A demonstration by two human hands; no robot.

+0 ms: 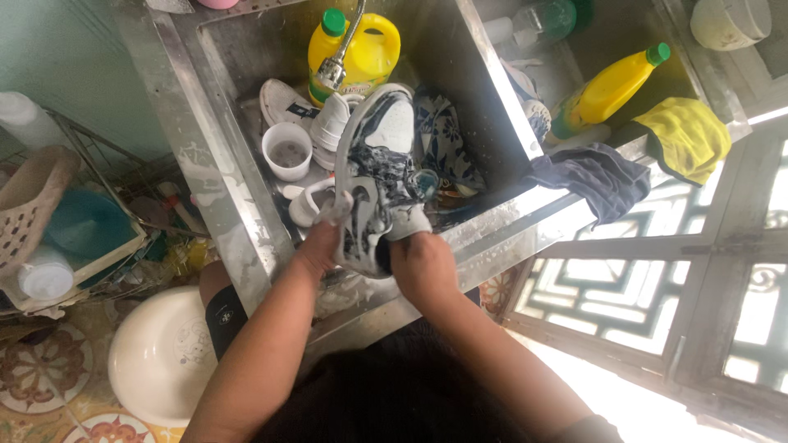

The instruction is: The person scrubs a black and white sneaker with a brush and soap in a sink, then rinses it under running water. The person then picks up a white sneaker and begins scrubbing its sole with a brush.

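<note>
The sneaker (379, 176), white with dark streaks and covered in suds, is held over the near edge of the steel sink (238, 164), between both hands. Its long axis runs almost straight away from the person: the heel end sits down in the grip and the toe points up and away toward the faucet (338, 61), so nearly the whole shoe lies beyond the hands, not beside them.

The left hand (320, 246) is closed on the lower left side of the shoe, its fingers wrapped round what looks like a soapy cloth or the shoe's edge; I cannot tell which. The right hand (424, 267) is closed on the heel end from the right and slightly nearer the body, with its fingertips hidden behind the shoe. Both hands touch the shoe, so neither is nearer; the left sits a little farther up its length.

Beyond the grip to the left stands a white plastic cup (287, 150), just beside another white shoe (328, 123). Past the toe stands a yellow detergent bottle with a green cap (361, 45). Well off to the right of the grip a dark cloth (595, 176) hangs over the sink's edge, with a yellow cloth (685, 135) beyond it.
</note>
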